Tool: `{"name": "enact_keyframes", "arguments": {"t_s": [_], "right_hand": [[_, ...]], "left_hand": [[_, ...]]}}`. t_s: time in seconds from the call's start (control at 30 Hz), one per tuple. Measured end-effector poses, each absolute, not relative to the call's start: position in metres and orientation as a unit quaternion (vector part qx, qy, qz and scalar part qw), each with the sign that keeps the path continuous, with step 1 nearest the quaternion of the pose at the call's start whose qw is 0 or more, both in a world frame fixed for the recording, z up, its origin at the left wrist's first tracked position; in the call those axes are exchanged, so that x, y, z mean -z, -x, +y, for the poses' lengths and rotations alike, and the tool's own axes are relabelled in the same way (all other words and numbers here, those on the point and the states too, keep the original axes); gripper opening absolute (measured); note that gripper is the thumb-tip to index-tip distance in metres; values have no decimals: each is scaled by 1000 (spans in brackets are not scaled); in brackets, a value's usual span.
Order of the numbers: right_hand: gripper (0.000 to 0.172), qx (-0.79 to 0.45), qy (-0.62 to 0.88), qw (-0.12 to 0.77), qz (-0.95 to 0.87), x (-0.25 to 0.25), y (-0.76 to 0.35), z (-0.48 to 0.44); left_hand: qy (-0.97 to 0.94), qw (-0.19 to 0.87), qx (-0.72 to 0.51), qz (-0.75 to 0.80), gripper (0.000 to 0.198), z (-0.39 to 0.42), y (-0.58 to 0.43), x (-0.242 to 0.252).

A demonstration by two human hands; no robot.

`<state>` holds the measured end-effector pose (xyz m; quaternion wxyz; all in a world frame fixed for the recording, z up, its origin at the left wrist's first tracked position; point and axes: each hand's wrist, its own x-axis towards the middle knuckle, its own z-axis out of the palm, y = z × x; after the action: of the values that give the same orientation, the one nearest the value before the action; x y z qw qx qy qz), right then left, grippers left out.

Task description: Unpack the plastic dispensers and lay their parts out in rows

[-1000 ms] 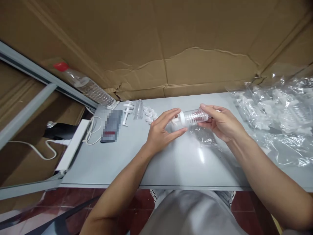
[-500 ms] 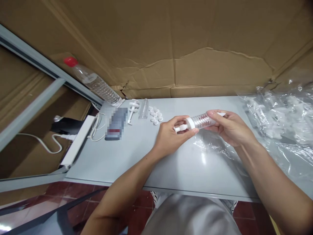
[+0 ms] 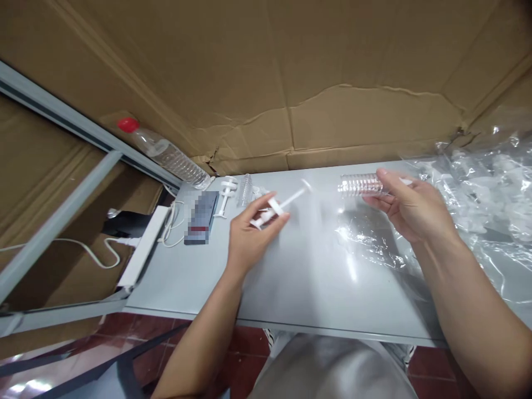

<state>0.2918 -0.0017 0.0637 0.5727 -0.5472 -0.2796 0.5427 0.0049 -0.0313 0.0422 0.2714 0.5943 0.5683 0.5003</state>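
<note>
My left hand [image 3: 249, 238] is closed around a white plastic plunger [image 3: 296, 197] with a cap on its rod, its far end pointing up to the right. In my right hand [image 3: 421, 210] is a clear ribbed tube [image 3: 358, 184], held sideways with its end towards the plunger. A white tip [image 3: 405, 182] shows at the tube's other end. The two pieces are apart. Beyond my left hand lie a second white plunger [image 3: 226, 197] and another clear ribbed tube [image 3: 245, 191]. Small white round pieces [image 3: 258, 191] are partly hidden by my left fingers.
Clear plastic bags [image 3: 490, 188] of white parts cover the table's right side, with loose film [image 3: 374, 244] below my right hand. At the left are a red-capped bottle [image 3: 174, 160], a blurred dark box [image 3: 201, 219] and a power strip [image 3: 143, 246]. Cardboard [image 3: 353, 127] rises behind.
The plunger has come out of the ribbed tube. My left hand has moved left with the plunger; my right hand has shifted slightly right with the tube.
</note>
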Motion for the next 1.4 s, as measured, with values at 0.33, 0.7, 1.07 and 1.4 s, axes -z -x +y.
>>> {"name": "enact_keyframes", "arguments": {"t_s": [0.33, 0.7, 1.07, 1.4], "right_hand": [[57, -542, 531, 588, -281, -56, -292, -2], [53, -557, 525, 569, -301, -52, -291, -3], [46, -572, 536, 524, -334, -54, -289, -6], [46, -559, 550, 520, -338, -51, -291, -7]], "left_hand": [[-727, -86, -306, 608, 35, -4, -24, -6], [-727, -163, -217, 631, 30, 10, -36, 15], [-705, -111, -245, 656, 29, 14, -34, 12], [-701, -90, -261, 657, 41, 8, -26, 9]]}}
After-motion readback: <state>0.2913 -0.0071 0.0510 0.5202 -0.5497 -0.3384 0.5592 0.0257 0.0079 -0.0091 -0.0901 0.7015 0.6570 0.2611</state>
